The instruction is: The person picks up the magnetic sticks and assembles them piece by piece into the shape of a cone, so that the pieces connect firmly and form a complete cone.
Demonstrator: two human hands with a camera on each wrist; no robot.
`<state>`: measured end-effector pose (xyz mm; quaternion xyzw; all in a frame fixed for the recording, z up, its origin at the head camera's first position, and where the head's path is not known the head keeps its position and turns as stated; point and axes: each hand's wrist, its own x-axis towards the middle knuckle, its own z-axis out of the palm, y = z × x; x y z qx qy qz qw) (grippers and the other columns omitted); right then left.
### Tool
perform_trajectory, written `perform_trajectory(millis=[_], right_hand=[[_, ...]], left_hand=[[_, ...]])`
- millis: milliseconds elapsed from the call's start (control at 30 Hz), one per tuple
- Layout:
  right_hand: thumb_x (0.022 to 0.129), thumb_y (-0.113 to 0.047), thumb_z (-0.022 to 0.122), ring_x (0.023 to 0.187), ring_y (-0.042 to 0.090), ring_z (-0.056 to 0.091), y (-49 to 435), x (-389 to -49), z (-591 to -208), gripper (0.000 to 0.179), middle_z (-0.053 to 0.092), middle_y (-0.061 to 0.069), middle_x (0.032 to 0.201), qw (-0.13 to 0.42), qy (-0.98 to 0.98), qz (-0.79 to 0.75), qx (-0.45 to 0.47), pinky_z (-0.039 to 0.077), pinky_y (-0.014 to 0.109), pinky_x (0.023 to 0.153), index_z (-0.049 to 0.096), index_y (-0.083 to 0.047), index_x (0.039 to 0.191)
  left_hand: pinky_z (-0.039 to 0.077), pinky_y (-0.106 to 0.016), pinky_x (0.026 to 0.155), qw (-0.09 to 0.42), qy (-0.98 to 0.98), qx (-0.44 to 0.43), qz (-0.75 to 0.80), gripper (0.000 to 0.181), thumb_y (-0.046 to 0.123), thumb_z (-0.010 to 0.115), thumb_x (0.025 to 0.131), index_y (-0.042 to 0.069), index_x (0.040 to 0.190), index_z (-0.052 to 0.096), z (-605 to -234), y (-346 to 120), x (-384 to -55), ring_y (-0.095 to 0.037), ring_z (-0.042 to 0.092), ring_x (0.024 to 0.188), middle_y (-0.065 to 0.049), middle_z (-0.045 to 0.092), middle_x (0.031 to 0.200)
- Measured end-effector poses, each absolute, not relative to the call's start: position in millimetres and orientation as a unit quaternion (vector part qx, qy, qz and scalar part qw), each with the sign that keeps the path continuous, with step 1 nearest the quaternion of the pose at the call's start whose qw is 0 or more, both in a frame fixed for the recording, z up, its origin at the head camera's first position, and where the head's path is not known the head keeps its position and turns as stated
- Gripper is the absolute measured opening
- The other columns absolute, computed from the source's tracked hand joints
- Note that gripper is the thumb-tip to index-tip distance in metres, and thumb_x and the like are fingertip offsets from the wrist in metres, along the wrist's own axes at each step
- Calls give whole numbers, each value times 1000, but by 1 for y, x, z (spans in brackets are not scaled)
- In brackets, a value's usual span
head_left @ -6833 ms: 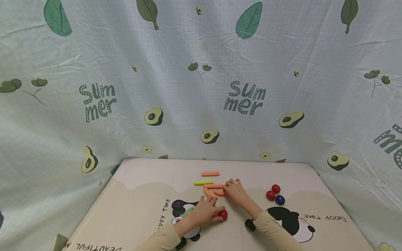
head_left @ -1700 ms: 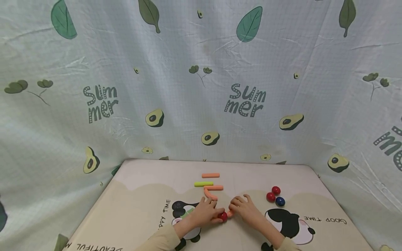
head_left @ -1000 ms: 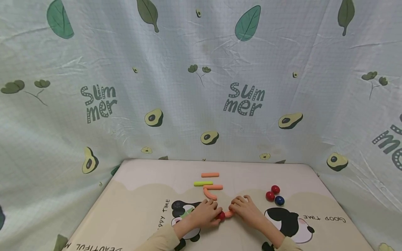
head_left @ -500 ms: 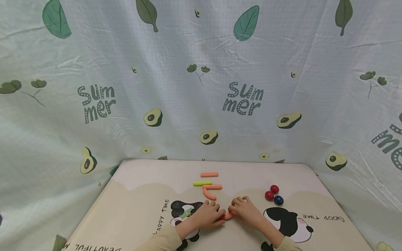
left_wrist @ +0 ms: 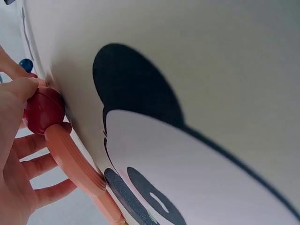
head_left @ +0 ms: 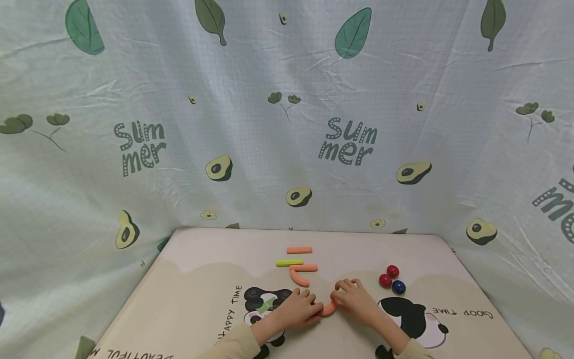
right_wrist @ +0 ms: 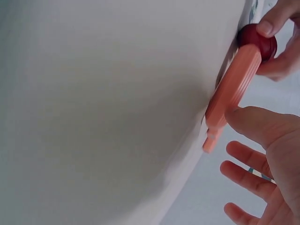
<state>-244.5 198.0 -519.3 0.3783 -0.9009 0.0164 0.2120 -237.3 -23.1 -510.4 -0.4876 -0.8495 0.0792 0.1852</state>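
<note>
My left hand (head_left: pixel 297 310) pinches a red ball (left_wrist: pixel 45 110) low over the table; the head view hides most of the ball behind the fingers. My right hand (head_left: pixel 356 300) holds a short curved orange rod (head_left: pixel 329 309) by its right end. In the right wrist view the rod's far end touches the red ball (right_wrist: pixel 255 40), while the thumb (right_wrist: pixel 253 123) lies along the rod's near end. Just beyond the left fingers, another curved orange rod (head_left: pixel 299 279) lies against a straight orange rod (head_left: pixel 306 268).
A yellow-green rod (head_left: pixel 289 263) and one more straight orange rod (head_left: pixel 299 250) lie farther back. Toward the right are two red balls (head_left: pixel 385 280) and a blue ball (head_left: pixel 398 286). A printed cloth (head_left: pixel 260 124) hangs behind the table (head_left: pixel 188 289).
My right hand has brought a curved orange rod from the group at the back to the red ball; rod and ball now touch. My left hand has turned slightly, hiding the ball.
</note>
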Motion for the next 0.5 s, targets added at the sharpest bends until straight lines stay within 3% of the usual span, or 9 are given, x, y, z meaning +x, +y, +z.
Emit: perform_trajectory(millis=[267, 500], right_hand=[[69, -19, 73, 88, 15, 50, 208, -247, -517, 24, 52, -3, 91, 212, -912, 9, 352, 38, 41, 78, 58, -23, 87], [69, -17, 74, 88, 15, 49, 215, -248, -514, 24, 52, -3, 90, 206, -921, 18, 331, 39, 42, 79, 60, -22, 87]], left_hand=[[30, -20, 65, 199, -837, -506, 66, 11, 39, 53, 86, 30, 92, 55, -511, -27, -237, -6, 41, 71, 11, 50, 77], [27, -18, 65, 214, -825, -520, 53, 9, 36, 53, 86, 31, 93, 56, -511, -32, -237, -6, 39, 71, 11, 49, 75]])
